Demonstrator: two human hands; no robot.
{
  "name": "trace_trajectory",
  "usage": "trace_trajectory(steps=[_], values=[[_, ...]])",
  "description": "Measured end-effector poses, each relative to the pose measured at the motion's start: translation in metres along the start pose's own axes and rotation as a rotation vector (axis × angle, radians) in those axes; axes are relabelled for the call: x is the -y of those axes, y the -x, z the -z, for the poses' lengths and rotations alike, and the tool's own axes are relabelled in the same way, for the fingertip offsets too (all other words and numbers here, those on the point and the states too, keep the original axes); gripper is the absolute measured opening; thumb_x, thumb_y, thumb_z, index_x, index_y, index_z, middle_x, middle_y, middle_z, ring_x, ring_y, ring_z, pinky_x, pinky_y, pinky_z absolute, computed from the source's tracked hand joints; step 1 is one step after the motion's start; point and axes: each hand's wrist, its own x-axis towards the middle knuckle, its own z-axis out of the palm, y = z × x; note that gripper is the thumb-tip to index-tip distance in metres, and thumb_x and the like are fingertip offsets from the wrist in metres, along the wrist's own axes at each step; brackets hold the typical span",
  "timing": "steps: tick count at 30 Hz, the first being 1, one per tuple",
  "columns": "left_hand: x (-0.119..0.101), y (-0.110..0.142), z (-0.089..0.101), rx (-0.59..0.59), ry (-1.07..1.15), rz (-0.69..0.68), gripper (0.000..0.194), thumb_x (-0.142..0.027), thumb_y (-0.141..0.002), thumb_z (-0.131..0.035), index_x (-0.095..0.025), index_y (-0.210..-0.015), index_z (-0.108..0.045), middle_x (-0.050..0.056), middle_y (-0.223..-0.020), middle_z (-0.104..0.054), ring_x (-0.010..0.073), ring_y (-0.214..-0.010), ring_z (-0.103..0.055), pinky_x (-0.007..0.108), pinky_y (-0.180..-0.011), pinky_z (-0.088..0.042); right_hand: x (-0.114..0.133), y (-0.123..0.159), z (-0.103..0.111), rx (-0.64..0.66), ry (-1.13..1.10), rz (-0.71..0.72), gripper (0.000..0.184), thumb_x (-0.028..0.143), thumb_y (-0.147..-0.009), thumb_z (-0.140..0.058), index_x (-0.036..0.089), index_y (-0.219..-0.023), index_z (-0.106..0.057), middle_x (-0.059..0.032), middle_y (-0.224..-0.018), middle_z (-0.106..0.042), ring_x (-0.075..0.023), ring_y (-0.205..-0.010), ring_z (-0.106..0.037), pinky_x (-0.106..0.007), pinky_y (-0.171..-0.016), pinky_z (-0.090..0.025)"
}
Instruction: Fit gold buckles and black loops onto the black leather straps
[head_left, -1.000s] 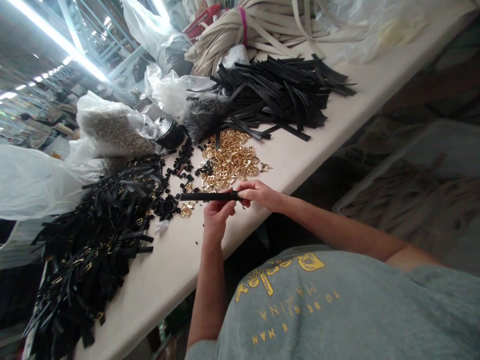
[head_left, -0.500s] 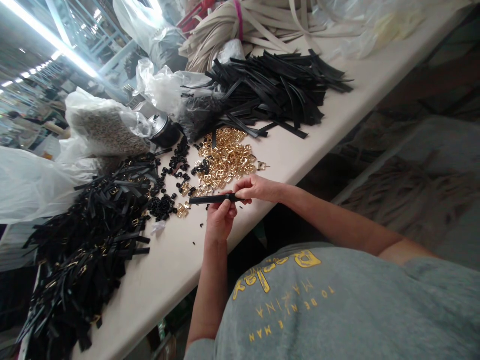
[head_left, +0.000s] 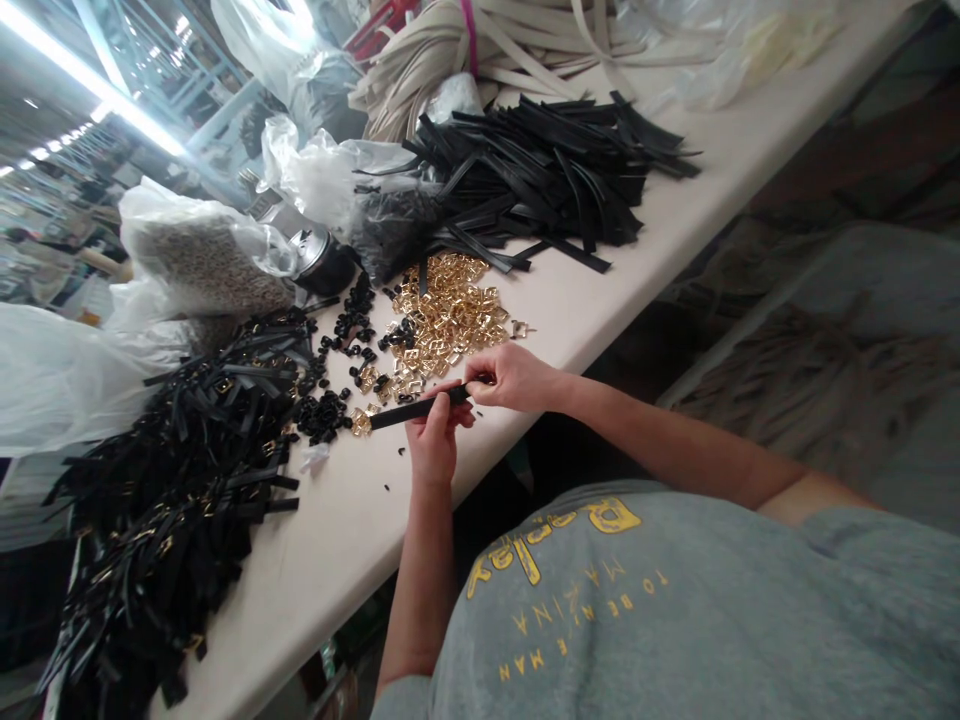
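Observation:
A black strap (head_left: 401, 412) spans both hands above the table's front edge, its free end pointing left. My left hand (head_left: 436, 430) is closed on the strap's middle, thumb on top. My right hand (head_left: 510, 378) pinches the strap's right end; a small gold bit, perhaps a buckle, shows at its fingers, mostly hidden. Just beyond my hands lies a heap of gold buckles (head_left: 450, 310). Small black loops (head_left: 322, 415) are piled to its left.
Finished-looking black straps with gold buckles (head_left: 172, 500) are heaped at left. Plain black strips (head_left: 540, 180) lie at the back, near a beige strap bundle (head_left: 412, 70). Plastic bags (head_left: 202, 250) and a dark tin (head_left: 322, 262) stand behind. The pale table (head_left: 300, 590) ends close to my body.
The strap has turned over in my hands; its flat face now shows and its free end reaches further left and lower. My right hand has shifted its grip at the right end.

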Motion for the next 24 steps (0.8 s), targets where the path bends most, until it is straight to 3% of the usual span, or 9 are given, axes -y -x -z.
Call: trace_trajectory(steps=[4, 12, 16, 19, 24], values=[[0.006, 0.000, -0.003, -0.068, -0.091, -0.087, 0.032, -0.038, -0.071, -0.080, -0.017, -0.095, -0.073, 0.001, -0.066, -0.069, 0.0092, -0.050, -0.059, 0.021, -0.052, -0.047, 0.003, 0.005, -0.010, -0.137, 0.023, -0.007, 0.011, 0.013, -0.074, -0.053, 0.015, -0.067, -0.062, 0.0022, -0.060, -0.054, -0.0083, -0.058, -0.042, -0.023, -0.058, -0.028], [0.010, -0.001, -0.013, -0.140, -0.163, -0.122, 0.036, -0.041, -0.068, -0.081, -0.017, -0.095, -0.074, -0.001, -0.065, -0.067, 0.0084, -0.050, -0.056, 0.022, -0.051, -0.046, -0.004, 0.006, -0.023, -0.240, 0.067, -0.036, 0.009, 0.015, -0.075, -0.054, 0.017, -0.069, -0.061, -0.0007, -0.066, -0.059, -0.0123, -0.065, -0.049, -0.024, -0.063, -0.035], [0.009, -0.002, -0.009, -0.076, -0.231, -0.041, 0.038, -0.044, -0.075, -0.075, -0.017, -0.101, -0.073, 0.002, -0.071, -0.070, 0.0086, -0.055, -0.059, 0.021, -0.056, -0.048, -0.015, 0.005, -0.023, -0.219, -0.015, -0.044, 0.011, 0.015, -0.076, -0.053, 0.016, -0.070, -0.063, -0.0001, -0.067, -0.060, -0.0112, -0.064, -0.050, -0.023, -0.062, -0.035], [0.011, -0.003, 0.001, -0.094, -0.178, 0.048, 0.041, -0.049, -0.080, -0.069, -0.014, -0.100, -0.073, 0.005, -0.073, -0.071, 0.0094, -0.057, -0.061, 0.020, -0.056, -0.049, -0.021, 0.005, -0.023, -0.186, -0.067, -0.059, 0.011, 0.016, -0.076, -0.055, 0.015, -0.071, -0.064, 0.0013, -0.065, -0.058, -0.0099, -0.062, -0.048, -0.023, -0.060, -0.034], [0.011, -0.005, 0.010, -0.152, -0.015, 0.140, 0.038, -0.044, -0.070, -0.078, -0.011, -0.089, -0.073, 0.006, -0.069, -0.072, 0.0092, -0.054, -0.061, 0.019, -0.053, -0.048, -0.022, 0.006, -0.026, -0.052, -0.336, -0.124, 0.015, 0.027, -0.080, -0.057, 0.014, -0.085, -0.063, 0.0022, -0.064, -0.059, -0.0100, -0.058, -0.054, -0.023, -0.057, -0.040]])
